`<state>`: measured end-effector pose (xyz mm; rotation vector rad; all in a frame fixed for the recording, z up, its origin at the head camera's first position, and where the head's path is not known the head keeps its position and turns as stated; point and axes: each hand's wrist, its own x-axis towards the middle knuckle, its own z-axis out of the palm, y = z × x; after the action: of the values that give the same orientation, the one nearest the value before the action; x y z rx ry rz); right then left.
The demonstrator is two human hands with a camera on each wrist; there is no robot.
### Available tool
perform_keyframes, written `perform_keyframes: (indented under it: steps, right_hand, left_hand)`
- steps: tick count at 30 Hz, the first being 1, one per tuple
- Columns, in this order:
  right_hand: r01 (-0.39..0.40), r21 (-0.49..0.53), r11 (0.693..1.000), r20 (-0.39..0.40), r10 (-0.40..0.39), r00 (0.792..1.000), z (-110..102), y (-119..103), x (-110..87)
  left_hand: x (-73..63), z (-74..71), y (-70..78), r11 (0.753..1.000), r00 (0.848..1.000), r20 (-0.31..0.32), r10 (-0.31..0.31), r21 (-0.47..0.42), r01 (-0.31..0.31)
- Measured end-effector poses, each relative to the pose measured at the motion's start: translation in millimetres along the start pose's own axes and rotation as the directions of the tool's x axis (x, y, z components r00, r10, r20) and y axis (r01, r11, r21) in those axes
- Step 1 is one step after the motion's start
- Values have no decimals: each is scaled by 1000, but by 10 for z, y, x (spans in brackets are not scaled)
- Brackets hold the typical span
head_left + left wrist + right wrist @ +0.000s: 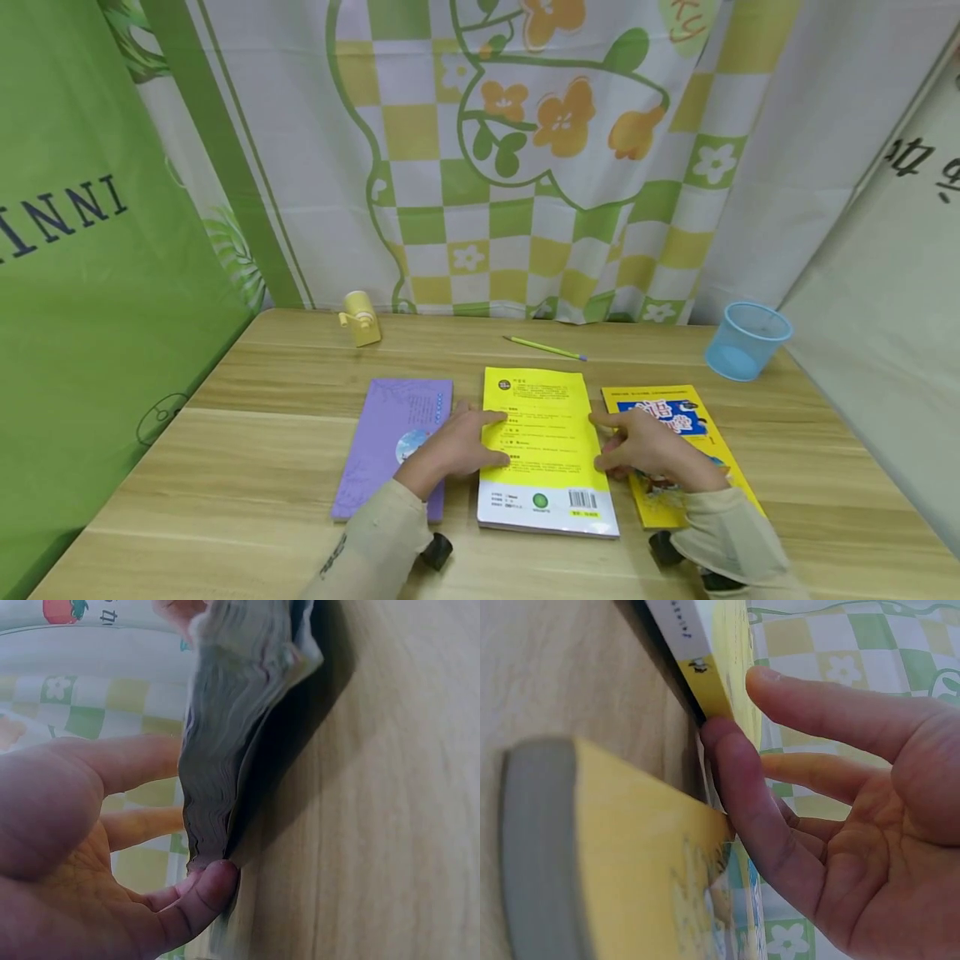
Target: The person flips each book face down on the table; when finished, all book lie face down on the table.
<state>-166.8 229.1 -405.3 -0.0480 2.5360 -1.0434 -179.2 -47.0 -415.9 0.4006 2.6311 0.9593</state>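
Observation:
A yellow book (pixel 547 442) with a white lower band and a barcode lies between both hands. My left hand (pixel 457 442) grips its left edge, thumb and index finger over the cover. In the left wrist view a finger curls beneath the page edge (pixel 217 742), and a dark gap shows under the book. On the opposite side my right hand (pixel 648 446) holds the spine edge (pixel 705 675), its thumb by the cover and one finger tucked below. That hand partly hides a second yellow book (pixel 693 417) with a blue title patch. Left of centre lies a purple book (pixel 375 450), partly covered by my left hand.
Toward the back of the wooden table (pixel 247 400) stand a yellow cylindrical device (pixel 362 318) with a crank and a blue mesh pen cup (pixel 746 342). A green pencil (pixel 543 347) lies between them. A patterned curtain (pixel 495 208) hangs behind the table.

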Motion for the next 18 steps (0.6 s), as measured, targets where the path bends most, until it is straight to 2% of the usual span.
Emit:
perform_keyframes:
  steps: [7,10,14,18]
  right_hand:
    - [-28,12,1000,-1,28,1000,-25,-28,-29]
    - [-20,16,1000,-10,21,1000,-71,-53,-60]
    - [94,8,996,-20,-93,995,-170,-73,-132]
    - [245,-52,968,-60,-248,967,-297,-19,-214]
  left_hand:
    - [8,-29,-12,999,1000,-17,-9,-42,8]
    - [7,-66,-14,998,999,-34,14,-65,-17]
    - [1,-124,-3,988,992,-60,114,-98,-120]
    - [-11,-131,40,974,979,-52,195,-111,-200]
